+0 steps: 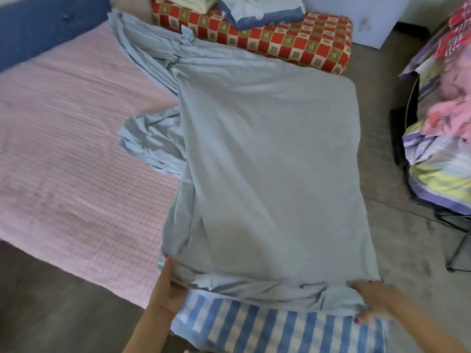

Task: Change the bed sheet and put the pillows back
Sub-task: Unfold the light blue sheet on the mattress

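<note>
A pale blue-grey sheet (270, 159) is stretched over a blue-and-white checked pillow or cushion (267, 327), covering most of it like a case; only the near end of the checked fabric shows at the bottom of the view. The rest of the sheet trails away in bunched folds toward the upper left, across a bed covered in pink gridded fabric (68, 154).

The left hand (167, 289) grips the near left corner of the sheet, fingers curled around the fabric edge, with one fingertip showing red nail polish. The right hand (370, 301) holds the near right corner, fingers closed on gathered cloth, thumb and a red-painted nail visible below the fold; this hand is motion-blurred, so finer finger detail cannot be told.

Beyond the sheet lies a red-and-cream checked mattress or cushion (288, 44), with folded pale linens (190, 3) and a blue-edged folded cloth (260, 11) stacked on it. A dark blue headboard (43, 24) stands at the upper left. At the right edge, a heap of colourful striped and floral bedding (443, 138) rests on a dark frame above a grey floor (382, 154)
</note>
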